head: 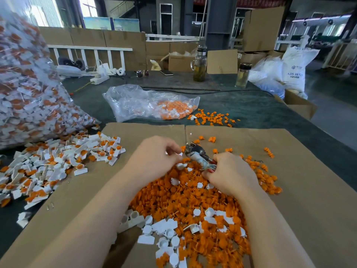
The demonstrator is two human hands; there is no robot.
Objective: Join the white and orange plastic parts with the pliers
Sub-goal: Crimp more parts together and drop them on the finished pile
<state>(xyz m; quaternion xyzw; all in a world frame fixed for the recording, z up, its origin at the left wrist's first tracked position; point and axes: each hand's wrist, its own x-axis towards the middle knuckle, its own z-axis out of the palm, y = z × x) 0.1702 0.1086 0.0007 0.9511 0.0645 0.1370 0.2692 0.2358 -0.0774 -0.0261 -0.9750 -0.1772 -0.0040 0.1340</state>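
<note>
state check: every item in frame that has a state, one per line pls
Left hand: fingers pinch a small part at the plier head.
Right hand: grips the handles.
Worn metal pliers: held above the pile, head pointing left.
Loose orange plastic caps: heaped on cardboard.
Joined white-and-orange pieces: piled left.
Clear plastic bag: open, lying flat.

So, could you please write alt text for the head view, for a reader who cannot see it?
Right hand grips pliers while the left hand pinches a small part at their tip, above a heap of orange parts on cardboard. Joined pieces lie left.
</note>
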